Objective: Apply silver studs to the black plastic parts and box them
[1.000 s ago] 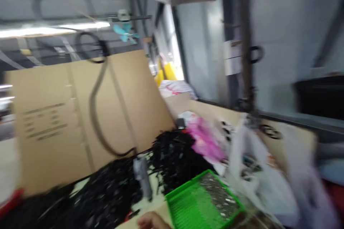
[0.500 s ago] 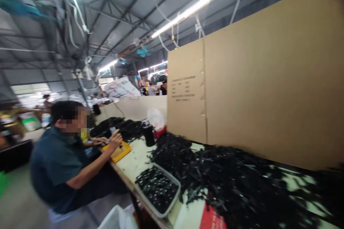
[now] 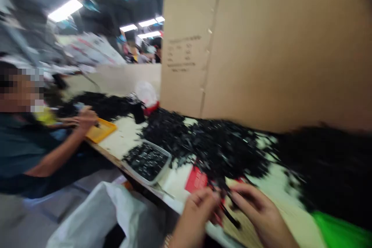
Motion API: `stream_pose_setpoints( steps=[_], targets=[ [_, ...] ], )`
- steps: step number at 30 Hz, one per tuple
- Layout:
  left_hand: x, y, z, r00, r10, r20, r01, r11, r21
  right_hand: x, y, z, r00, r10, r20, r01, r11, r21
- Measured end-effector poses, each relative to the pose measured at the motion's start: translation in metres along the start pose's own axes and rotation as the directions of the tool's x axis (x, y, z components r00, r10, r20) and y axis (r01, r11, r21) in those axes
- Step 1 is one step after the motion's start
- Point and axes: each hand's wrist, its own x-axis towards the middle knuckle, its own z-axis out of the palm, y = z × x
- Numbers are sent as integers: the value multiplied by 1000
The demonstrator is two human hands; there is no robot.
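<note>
My left hand is closed in a pinch at the front edge of the bench, on a thin black strip whose free end hangs down to the right. Close beside it, the fingers of my right hand are also pinched together at the upper part of the black piece. Blur hides exactly where the fingertips meet it. Behind both hands spreads a loose heap of black strips. A red printed sheet lies just beyond my left hand.
A clear plastic tub of black pieces sits at the bench edge. Tall cardboard walls the back. A white sack stands below left; green material lies at right. A co-worker sits left by a yellow tray.
The view has tipped down and turned right. Both my hands have come into view with the black strip. The co-worker now appears farther left.
</note>
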Motion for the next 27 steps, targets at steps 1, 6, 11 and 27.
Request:
stream_pose_setpoints(
  steps=[1,6,11,27],
  targets=[
    [1,0,1,999,-15,-50,10,996,-87,-1,1,-1,1000,17,18,-18,999,38],
    [4,2,3,968,-214,-127,166,936,-311,3,7,3,999,33,41,-43,962,268],
    [-4,3,8,969,-215,-120,175,944,-280,0,10,2,998,-34,53,16,951,309],
    [-1,-4,7,980,-158,-123,162,986,28,-3,8,-27,951,-2,309,32,995,-93]
  ],
)
